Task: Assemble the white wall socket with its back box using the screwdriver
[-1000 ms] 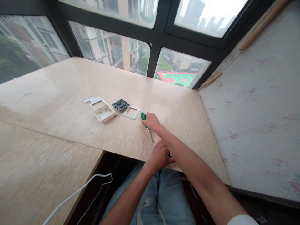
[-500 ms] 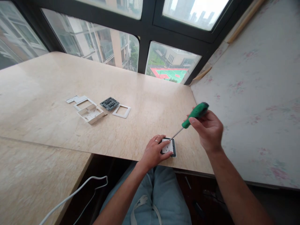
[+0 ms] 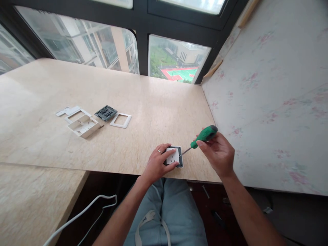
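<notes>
A white socket panel with a dark grey frame (image 3: 173, 156) lies near the front edge of the marble ledge (image 3: 153, 102). My left hand (image 3: 158, 160) grips it from the left, a ring on one finger, fingertips on its white face. In my right hand (image 3: 219, 154) is a green-handled screwdriver (image 3: 204, 136), held at a slant. Its tip meets the right side of the panel, at the dark frame beside the white face; the exact spot is too small to tell.
Left on the ledge are a white open box (image 3: 84, 125), a dark grey backing plate (image 3: 106, 112), a white square frame (image 3: 121, 120) and flat white pieces (image 3: 68, 111). A floral wall (image 3: 269, 102) rises at right. A white cable (image 3: 84, 209) hangs at lower left.
The screwdriver tip has shifted from the panel's upper edge to its right side, and the handle is lower. The whole view has also shifted. My left hand stays on the panel.
</notes>
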Motion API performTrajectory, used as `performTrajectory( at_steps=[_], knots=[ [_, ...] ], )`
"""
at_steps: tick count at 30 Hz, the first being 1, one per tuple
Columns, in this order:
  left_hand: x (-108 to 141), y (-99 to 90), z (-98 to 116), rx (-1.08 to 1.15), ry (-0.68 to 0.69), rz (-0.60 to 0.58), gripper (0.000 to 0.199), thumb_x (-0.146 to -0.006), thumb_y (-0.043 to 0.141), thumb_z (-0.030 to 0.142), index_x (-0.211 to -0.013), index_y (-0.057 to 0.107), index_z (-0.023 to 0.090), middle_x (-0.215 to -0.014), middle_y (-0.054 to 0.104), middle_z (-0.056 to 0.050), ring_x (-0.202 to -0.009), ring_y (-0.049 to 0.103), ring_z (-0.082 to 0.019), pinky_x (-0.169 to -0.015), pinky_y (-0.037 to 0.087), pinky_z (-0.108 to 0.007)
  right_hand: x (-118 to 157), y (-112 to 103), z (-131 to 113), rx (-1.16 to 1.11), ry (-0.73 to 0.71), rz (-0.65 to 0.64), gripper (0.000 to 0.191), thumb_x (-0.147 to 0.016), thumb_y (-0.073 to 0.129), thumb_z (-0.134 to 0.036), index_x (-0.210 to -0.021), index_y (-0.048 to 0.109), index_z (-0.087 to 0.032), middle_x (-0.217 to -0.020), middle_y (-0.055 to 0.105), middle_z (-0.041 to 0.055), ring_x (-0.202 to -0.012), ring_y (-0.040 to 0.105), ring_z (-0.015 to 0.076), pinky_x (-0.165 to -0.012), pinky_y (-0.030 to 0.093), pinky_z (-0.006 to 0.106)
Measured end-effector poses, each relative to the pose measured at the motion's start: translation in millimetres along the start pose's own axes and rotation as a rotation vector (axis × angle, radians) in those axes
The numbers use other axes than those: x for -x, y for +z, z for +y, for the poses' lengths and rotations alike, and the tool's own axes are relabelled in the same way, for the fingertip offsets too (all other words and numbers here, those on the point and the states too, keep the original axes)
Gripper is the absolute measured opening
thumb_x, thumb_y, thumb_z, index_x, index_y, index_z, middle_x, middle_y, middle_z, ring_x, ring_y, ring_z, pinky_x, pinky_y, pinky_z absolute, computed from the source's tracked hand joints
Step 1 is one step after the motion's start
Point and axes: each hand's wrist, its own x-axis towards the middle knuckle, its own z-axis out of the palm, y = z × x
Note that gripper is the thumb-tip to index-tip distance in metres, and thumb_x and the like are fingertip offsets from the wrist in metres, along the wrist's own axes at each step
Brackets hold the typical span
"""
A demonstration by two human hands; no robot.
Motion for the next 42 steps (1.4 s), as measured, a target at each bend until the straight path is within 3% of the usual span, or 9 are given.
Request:
performTrajectory(
  at_steps=[9,12,17,21,25,30,36,39,42],
  knots=[
    [-2.5,-2.8,1.4,0.011,0.018,0.013,0.041,-0.086,0.073,0.034,-0.123,0.066,0.021,-0.138,0.055,-0.009,-0.127,0.051,-0.025,-0.108,0.044,-0.045,0.8,-0.1,4.6,-0.004,0.004,-0.022,0.031,-0.083,0.075,-0.017,-0.111,0.064,-0.017,-0.098,0.069,0.0054,-0.086,0.070,0.0154,-0.079,0.064,0.030],
    [-1.9,-2.6,1.0,0.014,0.022,0.017,0.041,-0.086,0.073,0.034,-0.123,0.066,0.021,-0.138,0.055,-0.009,-0.127,0.051,-0.025,-0.109,0.044,-0.045,-3.4,-0.6,1.2,0.003,0.010,-0.093,0.033,-0.083,0.075,-0.019,-0.113,0.061,-0.018,-0.099,0.068,0.0054,-0.088,0.070,0.0163,-0.079,0.064,0.031],
    [0.4,-2.6,1.3,0.009,0.022,0.012,0.040,-0.086,0.072,0.034,-0.124,0.066,0.021,-0.138,0.055,-0.009,-0.128,0.050,-0.025,-0.109,0.043,-0.045,-17.5,-3.3,-13.7,0.087,0.017,-0.249,0.060,-0.082,0.076,-0.024,-0.135,0.048,-0.023,-0.105,0.066,0.0043,-0.090,0.070,0.0160,-0.079,0.064,0.031],
    [0.4,-2.0,1.2,0.003,0.019,0.017,0.040,-0.085,0.073,0.034,-0.123,0.066,0.021,-0.138,0.055,-0.009,-0.128,0.051,-0.025,-0.109,0.044,-0.045,-24.6,-1.9,-28.1,0.173,-0.029,-0.334,0.044,-0.082,0.076,-0.027,-0.120,0.053,-0.023,-0.097,0.064,0.0005,-0.084,0.069,0.0122,-0.076,0.063,0.023],
    [-1.2,-1.0,0.6,0.001,0.009,0.015,0.040,-0.085,0.073,0.034,-0.123,0.066,0.021,-0.138,0.055,-0.009,-0.128,0.050,-0.025,-0.109,0.044,-0.044,-23.4,3.1,-36.9,0.275,-0.034,-0.307,0.037,-0.081,0.076,-0.030,-0.107,0.051,-0.021,-0.092,0.065,0.0000,-0.079,0.068,0.0121,-0.070,0.062,0.021],
    [-1.4,-0.3,1.8,-0.005,0.002,0.007,0.041,-0.086,0.072,0.036,-0.124,0.067,0.021,-0.138,0.055,-0.010,-0.128,0.050,-0.026,-0.109,0.044,-0.045,-17.1,8.6,-43.6,0.555,-0.144,-0.221,0.060,-0.083,0.074,-0.036,-0.134,0.045,-0.022,-0.093,0.069,0.0016,-0.070,0.067,0.0147,-0.067,0.059,0.027],
    [-0.5,-1.4,2.1,-0.012,-0.004,-0.006,0.042,-0.086,0.072,0.035,-0.125,0.067,0.021,-0.138,0.055,-0.010,-0.128,0.050,-0.026,-0.109,0.044,-0.046,-7.5,13.3,-49.6,0.703,-0.362,-0.105,0.036,-0.084,0.075,-0.040,-0.097,0.049,-0.019,-0.075,0.061,-0.0007,-0.052,0.054,0.0091,-0.051,0.044,0.021],
    [-0.4,-2.0,2.0,-0.020,-0.012,-0.016,0.042,-0.086,0.072,0.035,-0.124,0.067,0.021,-0.139,0.054,-0.009,-0.129,0.049,-0.026,-0.109,0.043,-0.045,-3.1,12.8,-57.9,0.634,-0.336,-0.188,0.027,-0.091,0.067,-0.038,-0.101,0.051,-0.019,-0.087,0.066,0.0038,-0.068,0.063,0.0125,-0.058,0.049,0.022],
    [-0.6,-1.7,2.3,-0.020,-0.002,-0.012,0.041,-0.086,0.072,0.036,-0.124,0.067,0.020,-0.139,0.054,-0.009,-0.128,0.049,-0.026,-0.110,0.043,-0.045,0.1,9.8,-67.9,0.561,-0.290,-0.296,0.023,-0.100,0.052,-0.033,-0.117,0.054,-0.018,-0.112,0.066,0.0096,-0.100,0.066,0.0180,-0.083,0.054,0.028]
  ],
)
